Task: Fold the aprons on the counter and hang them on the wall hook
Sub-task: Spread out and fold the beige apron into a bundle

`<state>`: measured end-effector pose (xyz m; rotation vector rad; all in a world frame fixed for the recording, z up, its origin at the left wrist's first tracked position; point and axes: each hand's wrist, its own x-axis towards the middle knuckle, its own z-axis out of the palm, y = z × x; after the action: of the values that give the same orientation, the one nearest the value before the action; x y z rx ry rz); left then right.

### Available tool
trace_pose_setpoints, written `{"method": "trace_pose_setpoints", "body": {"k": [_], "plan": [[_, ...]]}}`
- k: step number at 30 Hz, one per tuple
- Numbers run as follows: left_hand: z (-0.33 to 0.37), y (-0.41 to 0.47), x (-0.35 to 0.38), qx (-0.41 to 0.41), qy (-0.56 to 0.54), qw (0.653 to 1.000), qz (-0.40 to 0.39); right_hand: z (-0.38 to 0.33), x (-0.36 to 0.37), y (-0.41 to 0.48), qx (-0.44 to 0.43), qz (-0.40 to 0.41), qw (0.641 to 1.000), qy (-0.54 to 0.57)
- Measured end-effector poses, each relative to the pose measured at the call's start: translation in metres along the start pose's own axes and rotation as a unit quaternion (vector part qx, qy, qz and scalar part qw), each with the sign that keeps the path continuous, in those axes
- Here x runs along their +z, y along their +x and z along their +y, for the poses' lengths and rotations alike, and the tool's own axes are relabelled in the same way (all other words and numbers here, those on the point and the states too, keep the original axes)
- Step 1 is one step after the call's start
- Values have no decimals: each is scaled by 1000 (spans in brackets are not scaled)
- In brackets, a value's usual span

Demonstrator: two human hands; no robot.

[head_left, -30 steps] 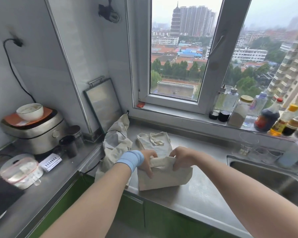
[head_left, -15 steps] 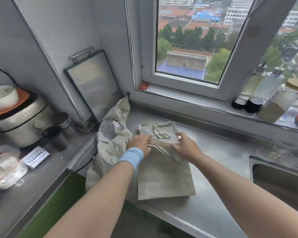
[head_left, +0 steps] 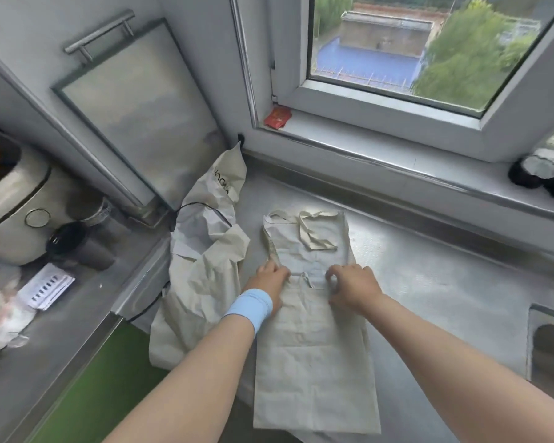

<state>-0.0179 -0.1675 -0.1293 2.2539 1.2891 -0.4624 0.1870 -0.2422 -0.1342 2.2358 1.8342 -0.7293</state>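
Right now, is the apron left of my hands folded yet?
Not folded: the left apron lies crumpled in a heap on the counter.

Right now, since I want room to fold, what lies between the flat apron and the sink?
Only bare steel counter between flat apron and sink; head view.

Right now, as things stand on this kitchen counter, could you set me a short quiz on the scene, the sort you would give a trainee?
1. True or false: the left hand and the right hand are both on the flat apron.
2. The crumpled apron lies: A) inside a drawer; B) on the counter, left of the flat apron; C) over a chair.
3. Fill in: the wristband on the left wrist is ____.
Key: 1 true; 2 B; 3 light blue.
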Motion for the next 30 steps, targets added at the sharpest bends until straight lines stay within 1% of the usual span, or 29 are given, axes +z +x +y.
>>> {"method": "trace_pose_setpoints", "body": {"k": [2,4,7,9,10,13,14,15,17,18,19,21,23,25,27,28,30], "plan": [[-3,6,1,8,-25,1000,4,5,1,3,-14,-1,999,29],[-6,10,2,29,-33,999,-15,11,1,3,-25,1,999,47],[-2,18,3,50,-43,997,-44,17,-3,2,-14,-34,997,65],[2,26,-7,51,-53,997,-28,15,-9,7,1,-32,996,88],[3,30,-16,41,-63,997,2,13,-14,11,10,-15,994,106],[-4,49,-49,-31,-121,985,122,3,-34,32,19,72,989,126],[-9,55,-59,-66,-139,977,145,-2,-41,40,14,95,988,124],[-15,62,-67,-107,-157,970,150,-8,-48,49,2,114,986,121],[-28,76,-77,-194,-204,951,130,-24,-59,68,-27,140,983,119],[-34,85,-80,-223,-228,941,112,-33,-63,80,-40,149,981,120],[-38,90,-83,-236,-256,933,88,-42,-66,91,-50,152,979,126],[-47,107,-78,-222,-306,925,41,-59,-70,116,-77,139,979,128],[-57,130,-66,-189,-321,928,22,-75,-72,141,-129,117,981,83],[-58,139,-65,-174,-330,928,15,-87,-75,161,-178,90,980,-13],[-58,143,-66,-169,-359,918,11,-96,-81,174,-210,63,967,-128],[-62,147,-61,-167,-368,915,12,-99,-84,178,-217,59,960,-165],[-61,140,-66,-171,-397,902,16,-99,-91,187,-217,74,958,-171]]}}
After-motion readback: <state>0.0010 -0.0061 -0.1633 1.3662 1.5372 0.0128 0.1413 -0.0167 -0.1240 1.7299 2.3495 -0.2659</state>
